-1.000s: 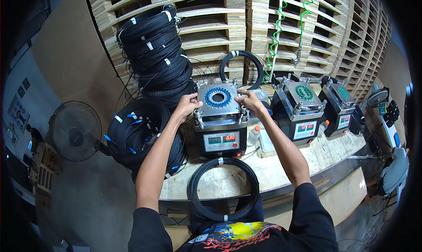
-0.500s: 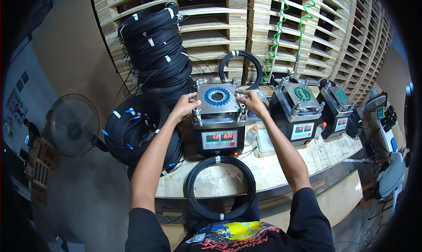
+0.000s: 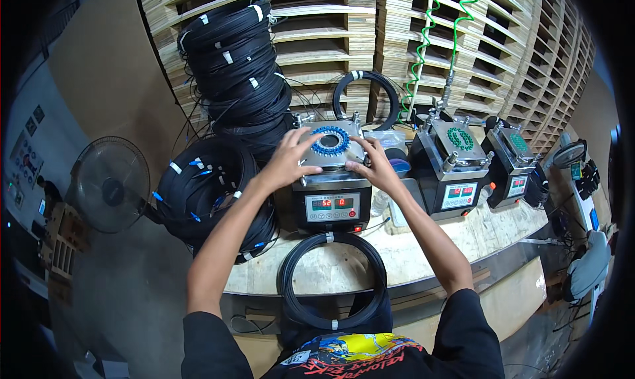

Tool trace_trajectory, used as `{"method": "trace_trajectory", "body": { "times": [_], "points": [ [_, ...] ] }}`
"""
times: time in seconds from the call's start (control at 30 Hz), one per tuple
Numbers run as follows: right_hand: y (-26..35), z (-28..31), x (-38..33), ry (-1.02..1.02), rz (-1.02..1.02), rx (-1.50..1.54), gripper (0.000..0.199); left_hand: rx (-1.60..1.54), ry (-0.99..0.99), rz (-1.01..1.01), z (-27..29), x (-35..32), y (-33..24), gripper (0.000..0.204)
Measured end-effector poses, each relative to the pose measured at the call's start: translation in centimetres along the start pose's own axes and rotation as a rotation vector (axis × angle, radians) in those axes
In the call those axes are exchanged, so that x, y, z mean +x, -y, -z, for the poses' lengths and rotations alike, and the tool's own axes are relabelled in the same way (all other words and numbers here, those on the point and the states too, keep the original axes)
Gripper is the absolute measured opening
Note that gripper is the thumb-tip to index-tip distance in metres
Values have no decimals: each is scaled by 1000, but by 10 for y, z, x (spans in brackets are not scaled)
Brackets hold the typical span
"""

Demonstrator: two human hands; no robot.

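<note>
black cable coil [image 3: 333, 281], blue-ringed, seemingly silver plate [image 3: 330, 145]

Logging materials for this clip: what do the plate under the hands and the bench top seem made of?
Plate: bare metal, probably steel or aluminium; silvery with a dull shine, holding a ring of blue plastic-looking pieces. Bench top: pale unfinished wood or plywood, matte, scuffed.

The machine's round fixture plate [image 3: 331, 143] looks like shiny bare metal; its housing [image 3: 329, 207] is matt black. The cable coil [image 3: 333, 281] has smooth black sheathing. The desk [image 3: 476, 230] is pale, rough wood.
</note>
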State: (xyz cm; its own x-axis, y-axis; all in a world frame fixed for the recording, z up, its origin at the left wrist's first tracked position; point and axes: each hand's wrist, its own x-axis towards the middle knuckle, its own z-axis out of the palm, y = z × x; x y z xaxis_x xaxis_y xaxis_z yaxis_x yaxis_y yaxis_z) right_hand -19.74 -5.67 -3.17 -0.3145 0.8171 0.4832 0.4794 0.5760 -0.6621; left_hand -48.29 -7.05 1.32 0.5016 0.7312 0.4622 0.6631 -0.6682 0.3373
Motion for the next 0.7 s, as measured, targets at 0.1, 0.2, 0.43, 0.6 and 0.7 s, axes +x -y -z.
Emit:
{"method": "trace_trajectory", "body": {
  "times": [0.1,0.2,0.43,0.6,0.7],
  "points": [
    [4,-1,1,-19,-9,-57,73,130,-209,-81,-21,1,-7,54],
    [3,-1,0,-30,-10,-95,72,433,-436,-129,-37,5,-13,39],
    [-2,6,16,-16,27,-71,62,703,-394,62,-32,27,-36,47],
    [-26,5,69,-98,-5,-8,45,259,-313,198,-18,50,14,46],
    [-40,1,105,-117,13,-8,42,36,-256,242,-18,75,48,48]
  ]
}}
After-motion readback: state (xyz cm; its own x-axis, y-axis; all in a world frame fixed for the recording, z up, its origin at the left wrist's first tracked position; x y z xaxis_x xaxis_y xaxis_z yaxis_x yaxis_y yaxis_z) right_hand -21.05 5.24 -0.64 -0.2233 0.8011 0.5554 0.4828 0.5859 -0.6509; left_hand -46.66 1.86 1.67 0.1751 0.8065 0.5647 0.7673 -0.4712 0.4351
